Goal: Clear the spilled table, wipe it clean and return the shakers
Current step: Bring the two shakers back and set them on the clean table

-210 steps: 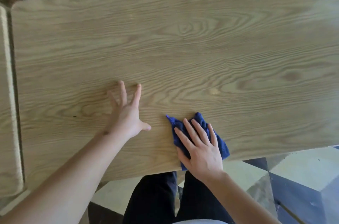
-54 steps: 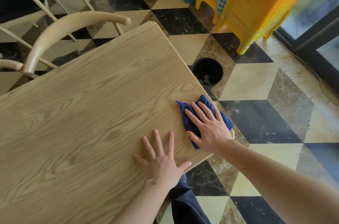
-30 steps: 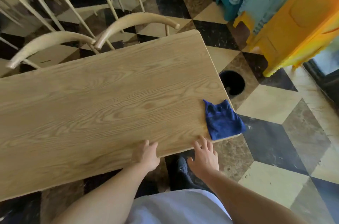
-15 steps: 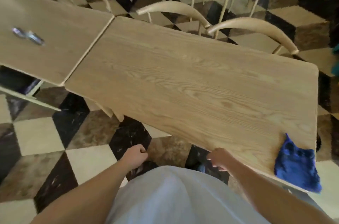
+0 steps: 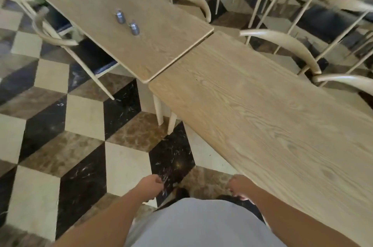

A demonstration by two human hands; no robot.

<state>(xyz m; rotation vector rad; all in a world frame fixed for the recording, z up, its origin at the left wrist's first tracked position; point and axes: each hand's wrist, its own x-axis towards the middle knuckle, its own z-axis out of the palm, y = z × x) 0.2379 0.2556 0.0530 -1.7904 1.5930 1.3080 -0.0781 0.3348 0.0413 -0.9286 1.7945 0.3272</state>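
Two small metal shakers [image 5: 120, 17] [image 5: 134, 28] stand upright, side by side, on the neighbouring wooden table [image 5: 161, 44] at the upper left. The wiped wooden table [image 5: 262, 117] runs diagonally along my right side, its top bare. My left hand [image 5: 151, 184] hangs low over the floor, fingers loosely curled, holding nothing. Beside the near edge of the wiped table, my right hand [image 5: 240, 186] is also loosely curled and empty. The blue cloth is out of view.
Curved-back wooden chairs [image 5: 282, 44] line the far side of both tables, and another chair [image 5: 58, 38] sits tucked under the left table. The floor [image 5: 84, 113] is checkered black, cream and brown tile. Table legs [image 5: 161, 113] stand near the joint between the tables.
My view has swung left along the tables. The blue cloth has left the frame and the two shakers have come into view. Both hands dropped away from the table edge.
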